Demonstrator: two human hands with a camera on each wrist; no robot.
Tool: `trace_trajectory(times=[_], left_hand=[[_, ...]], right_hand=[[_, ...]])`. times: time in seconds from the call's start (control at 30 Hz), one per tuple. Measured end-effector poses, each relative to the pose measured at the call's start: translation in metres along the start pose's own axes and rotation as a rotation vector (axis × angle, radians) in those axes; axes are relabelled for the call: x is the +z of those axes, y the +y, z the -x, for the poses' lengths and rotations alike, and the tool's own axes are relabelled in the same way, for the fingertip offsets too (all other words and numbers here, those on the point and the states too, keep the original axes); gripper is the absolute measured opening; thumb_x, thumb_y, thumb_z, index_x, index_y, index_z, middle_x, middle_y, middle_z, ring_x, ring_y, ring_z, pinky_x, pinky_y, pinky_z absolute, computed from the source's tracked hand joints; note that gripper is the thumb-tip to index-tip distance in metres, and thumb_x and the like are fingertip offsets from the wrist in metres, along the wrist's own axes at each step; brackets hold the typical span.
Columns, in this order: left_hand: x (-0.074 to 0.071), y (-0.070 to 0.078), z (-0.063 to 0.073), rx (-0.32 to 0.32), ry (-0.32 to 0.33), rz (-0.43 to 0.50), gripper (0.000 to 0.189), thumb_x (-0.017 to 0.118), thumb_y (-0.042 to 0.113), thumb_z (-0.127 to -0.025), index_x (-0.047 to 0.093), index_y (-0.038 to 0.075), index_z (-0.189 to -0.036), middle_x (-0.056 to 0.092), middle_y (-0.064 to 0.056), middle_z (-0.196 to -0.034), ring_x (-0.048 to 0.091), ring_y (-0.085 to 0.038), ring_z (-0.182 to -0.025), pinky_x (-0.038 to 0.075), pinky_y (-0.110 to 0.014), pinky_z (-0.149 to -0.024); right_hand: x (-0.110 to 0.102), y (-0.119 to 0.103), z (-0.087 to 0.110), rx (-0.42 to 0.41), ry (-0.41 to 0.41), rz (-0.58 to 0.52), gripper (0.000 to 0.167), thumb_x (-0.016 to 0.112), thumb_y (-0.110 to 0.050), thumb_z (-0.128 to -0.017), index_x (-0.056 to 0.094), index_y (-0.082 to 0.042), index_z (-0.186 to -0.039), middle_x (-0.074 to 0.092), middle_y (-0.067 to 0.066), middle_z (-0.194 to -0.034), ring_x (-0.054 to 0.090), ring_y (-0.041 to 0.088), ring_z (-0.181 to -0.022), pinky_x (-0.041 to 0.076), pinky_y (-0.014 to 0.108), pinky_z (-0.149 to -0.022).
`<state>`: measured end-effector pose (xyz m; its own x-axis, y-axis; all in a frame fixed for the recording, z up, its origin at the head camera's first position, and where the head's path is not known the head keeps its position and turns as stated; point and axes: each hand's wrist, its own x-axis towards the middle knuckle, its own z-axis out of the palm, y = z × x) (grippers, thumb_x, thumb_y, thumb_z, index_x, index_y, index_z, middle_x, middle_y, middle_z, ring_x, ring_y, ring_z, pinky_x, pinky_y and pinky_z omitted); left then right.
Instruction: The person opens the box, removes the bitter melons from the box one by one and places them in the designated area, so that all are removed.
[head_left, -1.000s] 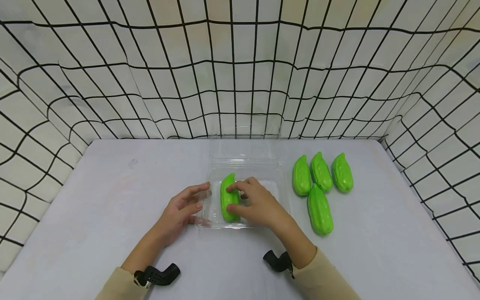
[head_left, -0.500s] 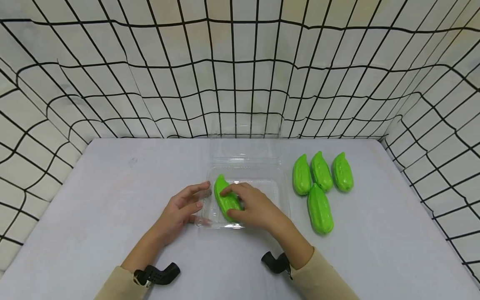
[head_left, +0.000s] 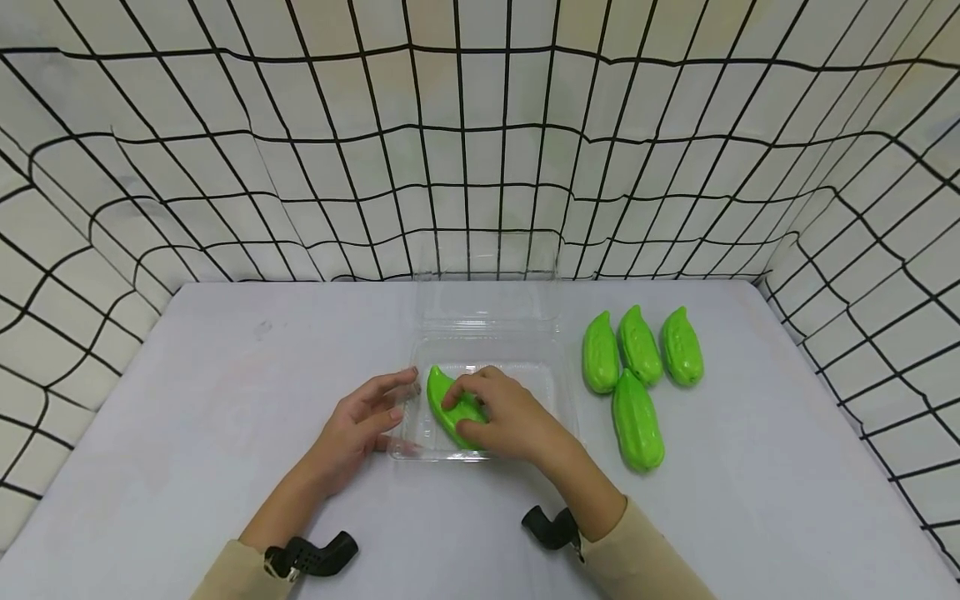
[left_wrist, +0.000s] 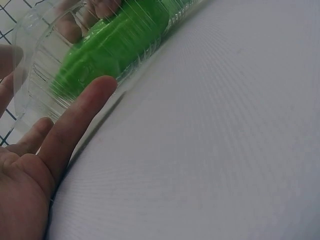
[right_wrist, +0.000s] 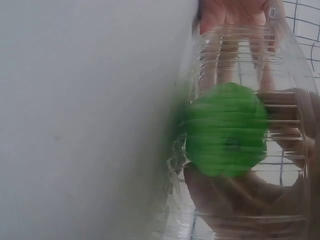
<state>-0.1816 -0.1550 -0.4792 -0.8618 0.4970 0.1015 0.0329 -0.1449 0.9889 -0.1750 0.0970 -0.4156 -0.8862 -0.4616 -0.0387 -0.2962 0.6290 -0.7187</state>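
Note:
A bright green, ridged toy gourd (head_left: 440,396) with a curved pointed tip lies slanted in the front left part of an open clear plastic clamshell box (head_left: 558,375). From above, my right hand (head_left: 513,421) holds the gourd between thumb and fingers. The left hand (head_left: 356,429) is at the box's left wall, fingers fairly straight and touching it. Through the clear wall in the left wrist view, the gourd (left_wrist: 107,52) shows behind an extended finger of that hand. Its round end (right_wrist: 227,132) faces the right wrist camera through the ribbed plastic.
Several more green gourds (head_left: 637,425) lie on the white table (head_left: 750,483) right of the box. The raised clear lid (head_left: 487,296) leans at the back toward the black wire grid (head_left: 465,183), which rises behind the table and along both sides.
The gourd has turned from upright to slanted, its tip swinging left, and has shifted toward the box's front. The right hand moved slightly with it; the left hand stayed in place.

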Motion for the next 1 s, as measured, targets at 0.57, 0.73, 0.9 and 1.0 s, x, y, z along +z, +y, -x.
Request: trace_trajectory(times=[0.57,0.73,0.9,1.0], left_hand=[[0.0,0.0,0.0,-0.022,0.0,-0.009,0.05,0.051,0.005,-0.101,0.035,-0.003,-0.148,0.031,-0.016,-0.159,0.042,-0.017,-0.14,0.062,-0.046,-0.078],[-0.001,-0.002,0.001,-0.017,0.001,-0.004,0.048,0.05,0.004,-0.101,0.038,0.0,-0.148,0.034,-0.014,-0.158,0.043,-0.017,-0.139,0.063,-0.044,-0.078],[-0.001,-0.002,0.001,-0.005,0.001,0.001,0.047,0.05,0.002,-0.101,0.039,0.0,-0.147,0.035,-0.014,-0.157,0.043,-0.018,-0.138,0.063,-0.044,-0.077],[-0.001,-0.002,0.001,-0.008,0.003,-0.001,0.048,0.05,0.003,-0.101,0.038,-0.002,-0.147,0.034,-0.013,-0.158,0.042,-0.018,-0.14,0.063,-0.044,-0.077]], right_hand=[[-0.003,0.001,0.002,-0.001,-0.008,0.016,0.047,0.061,-0.011,-0.082,0.069,-0.025,-0.126,0.058,0.004,-0.134,0.055,0.021,-0.121,0.05,0.041,-0.095],[-0.007,0.003,0.003,0.011,0.025,-0.025,0.045,0.066,-0.011,-0.082,0.07,-0.026,-0.124,0.058,0.004,-0.134,0.055,0.023,-0.122,0.051,0.044,-0.097],[-0.011,0.005,0.003,0.008,0.065,-0.052,0.044,0.069,-0.012,-0.082,0.07,-0.026,-0.123,0.059,0.003,-0.132,0.055,0.023,-0.121,0.051,0.045,-0.099],[-0.014,0.005,0.003,0.001,0.083,-0.06,0.044,0.07,-0.012,-0.082,0.07,-0.026,-0.123,0.059,0.002,-0.131,0.055,0.022,-0.121,0.051,0.045,-0.1]])
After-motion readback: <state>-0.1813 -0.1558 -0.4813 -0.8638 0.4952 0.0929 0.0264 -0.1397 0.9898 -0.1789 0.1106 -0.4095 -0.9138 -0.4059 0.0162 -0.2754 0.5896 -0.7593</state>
